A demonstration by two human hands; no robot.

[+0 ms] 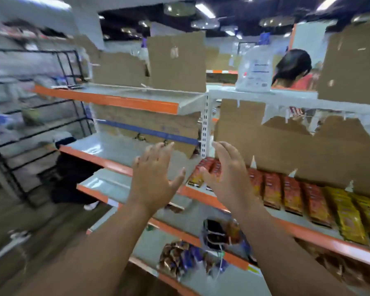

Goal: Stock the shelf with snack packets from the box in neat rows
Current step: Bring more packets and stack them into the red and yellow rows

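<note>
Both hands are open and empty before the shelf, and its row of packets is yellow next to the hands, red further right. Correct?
Not quite: the colours are swapped. The head view shows the red packets next to the hands and the yellow packets further right. The left hand and right hand are indeed open and empty before the shelf.

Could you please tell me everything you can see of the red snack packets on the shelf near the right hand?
The red snack packets look like glossy plastic, with print too blurred to read. They stand side by side in a neat row on the orange-edged shelf, in front of torn cardboard. Beyond them, further right in view, come yellow packets. The open right hand overlaps the row's left end; contact is unclear.
</note>
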